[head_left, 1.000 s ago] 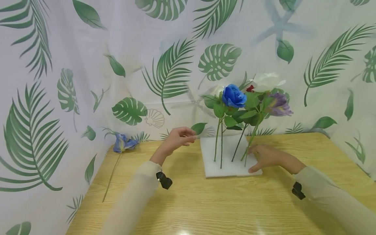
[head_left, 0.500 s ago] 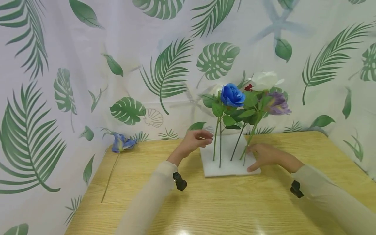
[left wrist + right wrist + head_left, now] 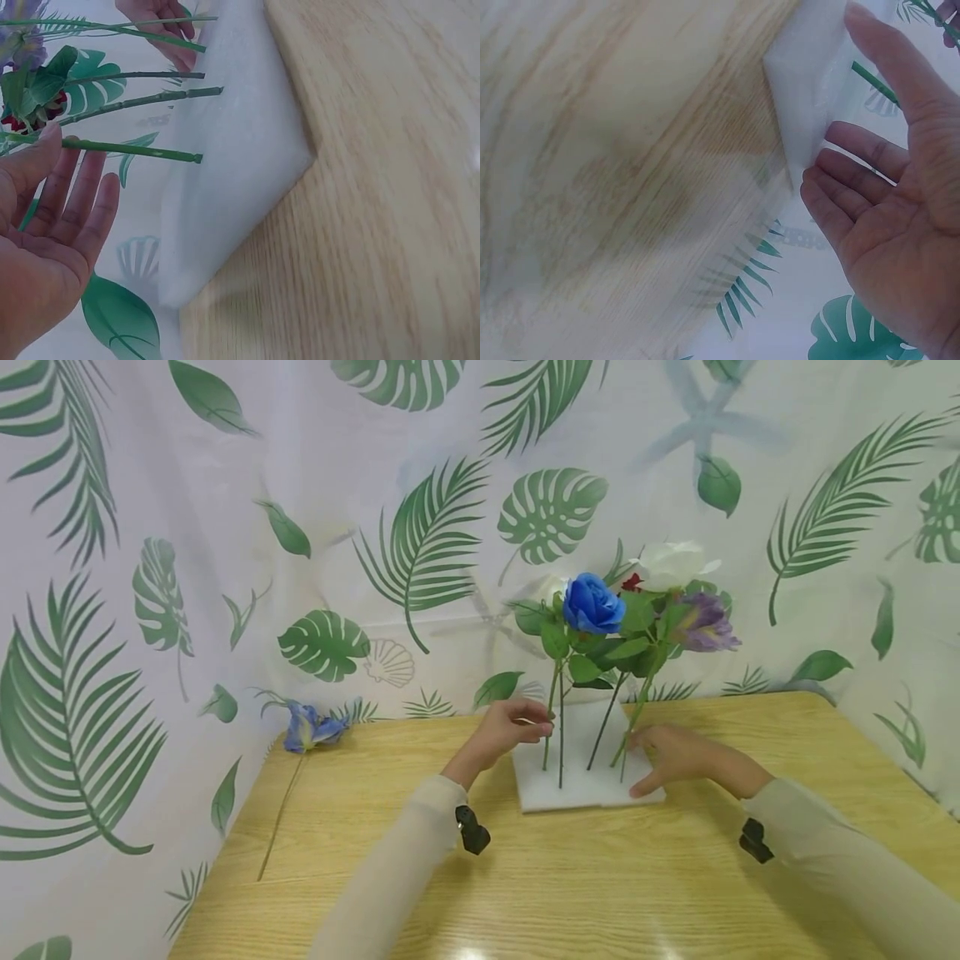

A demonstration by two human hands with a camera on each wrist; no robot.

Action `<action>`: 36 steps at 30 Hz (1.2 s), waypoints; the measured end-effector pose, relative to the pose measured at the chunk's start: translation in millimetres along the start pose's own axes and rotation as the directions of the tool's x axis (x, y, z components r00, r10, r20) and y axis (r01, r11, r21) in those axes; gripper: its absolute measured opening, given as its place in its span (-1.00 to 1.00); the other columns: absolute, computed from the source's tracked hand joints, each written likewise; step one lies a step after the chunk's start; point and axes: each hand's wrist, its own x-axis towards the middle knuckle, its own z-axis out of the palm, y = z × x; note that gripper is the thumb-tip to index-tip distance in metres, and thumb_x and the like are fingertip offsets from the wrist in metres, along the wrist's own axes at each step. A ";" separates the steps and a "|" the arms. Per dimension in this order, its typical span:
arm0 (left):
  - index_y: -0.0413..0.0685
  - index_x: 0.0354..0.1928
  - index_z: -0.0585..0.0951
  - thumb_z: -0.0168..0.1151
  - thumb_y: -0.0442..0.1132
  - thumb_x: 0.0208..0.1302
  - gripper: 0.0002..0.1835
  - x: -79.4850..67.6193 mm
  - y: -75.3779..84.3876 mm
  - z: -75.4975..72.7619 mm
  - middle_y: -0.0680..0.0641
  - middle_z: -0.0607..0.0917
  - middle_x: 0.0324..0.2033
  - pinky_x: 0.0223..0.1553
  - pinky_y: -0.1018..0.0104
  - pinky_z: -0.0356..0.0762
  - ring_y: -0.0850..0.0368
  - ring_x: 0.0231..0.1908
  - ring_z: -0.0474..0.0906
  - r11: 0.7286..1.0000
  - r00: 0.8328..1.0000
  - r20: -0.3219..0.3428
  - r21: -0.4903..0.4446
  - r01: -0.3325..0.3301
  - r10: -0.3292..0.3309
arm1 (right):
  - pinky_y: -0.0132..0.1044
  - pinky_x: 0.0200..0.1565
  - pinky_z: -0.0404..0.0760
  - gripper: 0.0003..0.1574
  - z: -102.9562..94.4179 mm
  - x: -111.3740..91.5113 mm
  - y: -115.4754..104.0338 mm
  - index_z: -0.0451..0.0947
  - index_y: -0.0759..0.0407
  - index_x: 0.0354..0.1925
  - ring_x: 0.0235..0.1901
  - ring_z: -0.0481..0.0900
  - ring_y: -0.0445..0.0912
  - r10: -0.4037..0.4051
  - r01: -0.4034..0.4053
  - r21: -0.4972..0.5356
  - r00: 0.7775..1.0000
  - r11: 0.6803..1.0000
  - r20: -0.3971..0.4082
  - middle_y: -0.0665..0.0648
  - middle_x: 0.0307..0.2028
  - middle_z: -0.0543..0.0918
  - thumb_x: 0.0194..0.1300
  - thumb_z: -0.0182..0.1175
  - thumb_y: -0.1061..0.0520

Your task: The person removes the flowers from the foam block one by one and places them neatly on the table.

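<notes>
A white foam board (image 3: 540,793) lies on the table with several artificial flowers standing in it. Among these are a blue rose (image 3: 594,603), a white flower (image 3: 677,566) and a purple flower (image 3: 705,622), with a bit of red (image 3: 632,582) behind the leaves. My left hand (image 3: 510,728) pinches the leftmost green flower stem (image 3: 142,150) between thumb and index finger, the other fingers loosely extended. At the board's right end, my right hand (image 3: 686,758) holds the foam, its thumb on the near corner and its bent fingertips along the edge.
A blue-violet flower (image 3: 309,731) with a long thin stem lies on the wooden table (image 3: 570,885) at the left. Close behind the table hangs a white curtain (image 3: 450,685) printed with green leaves.
My left hand has moved right to the leftmost stem and now pinches it. The right hand stays at the foam board. The standing flowers look unchanged.
</notes>
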 end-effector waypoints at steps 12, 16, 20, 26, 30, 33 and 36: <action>-0.49 0.05 0.59 0.26 -0.49 0.36 -0.73 1.4 1.9 6.9 -0.49 0.63 0.09 -0.02 0.17 0.77 0.20 -0.21 0.72 0.997 1.000 -0.027 -0.082 -0.015 0.012 | 0.27 0.24 0.54 0.00 -0.8 1.5 0.1 0.60 0.52 0.07 0.18 0.53 0.43 0.002 -0.002 0.004 1.000 1.000 0.012 0.54 0.12 0.62 -0.07 0.61 -0.22; -0.50 0.03 0.59 0.24 -0.51 0.36 -0.75 2.3 0.5 8.1 -0.52 0.61 0.09 -0.02 0.18 0.77 0.26 -0.25 0.71 0.996 0.999 -0.029 -0.092 -0.017 0.014 | 0.26 0.22 0.55 -0.01 -0.7 2.2 2.0 0.61 0.53 0.06 0.17 0.54 0.42 -0.009 0.009 -0.002 1.000 1.000 0.010 0.53 0.11 0.63 -0.07 0.62 -0.21; -0.51 0.00 0.58 0.22 -0.53 0.37 -0.79 2.7 -1.6 8.8 -0.48 0.65 0.01 -0.02 0.15 0.77 0.29 -0.27 0.70 0.996 0.999 -0.026 -0.083 -0.041 0.039 | 0.27 0.22 0.55 0.01 0.1 2.4 2.7 0.60 0.53 0.07 0.18 0.54 0.43 -0.005 0.005 -0.002 1.000 1.000 0.016 0.55 0.13 0.61 -0.07 0.61 -0.22; -0.52 -0.03 0.58 0.18 -0.53 0.40 -0.82 0.3 -2.0 8.1 -0.42 0.69 -0.10 0.00 0.10 0.77 0.23 -0.26 0.72 0.994 0.997 -0.020 -0.085 -0.070 0.069 | 0.28 0.23 0.54 0.00 -0.6 2.4 1.3 0.60 0.53 0.08 0.18 0.53 0.44 -0.004 0.004 0.005 1.000 1.000 0.015 0.56 0.14 0.60 -0.07 0.62 -0.21; -0.48 -0.03 0.59 0.17 -0.52 0.41 -0.84 -0.6 -2.1 7.8 -0.32 0.72 -0.17 0.01 0.10 0.76 0.21 -0.25 0.72 0.993 0.998 -0.025 -0.101 -0.058 0.055 | 0.28 0.21 0.55 -0.02 -0.4 2.1 1.7 0.61 0.51 0.06 0.16 0.55 0.43 -0.005 0.005 -0.002 1.000 1.000 0.009 0.55 0.12 0.61 -0.08 0.62 -0.20; -0.46 -0.05 0.58 0.15 -0.52 0.43 -0.86 -1.0 -1.5 7.2 -0.20 0.72 -0.23 0.01 0.11 0.76 0.20 -0.25 0.71 0.993 0.999 -0.027 -0.111 -0.050 0.047 | 0.27 0.20 0.56 -0.03 -0.7 1.5 0.9 0.62 0.50 0.04 0.15 0.56 0.42 -0.002 0.002 -0.007 1.000 1.000 0.002 0.55 0.11 0.62 -0.09 0.63 -0.20; -0.43 -0.07 0.58 0.13 -0.51 0.45 -0.88 -1.5 -0.7 6.3 -0.10 0.69 -0.27 0.02 0.12 0.76 0.20 -0.25 0.71 0.993 0.999 -0.031 -0.112 -0.042 0.039 | 0.27 0.20 0.57 -0.04 -1.0 1.2 -1.0 0.63 0.50 0.03 0.14 0.57 0.42 -0.005 0.005 -0.009 1.000 1.000 -0.005 0.54 0.10 0.63 -0.10 0.63 -0.19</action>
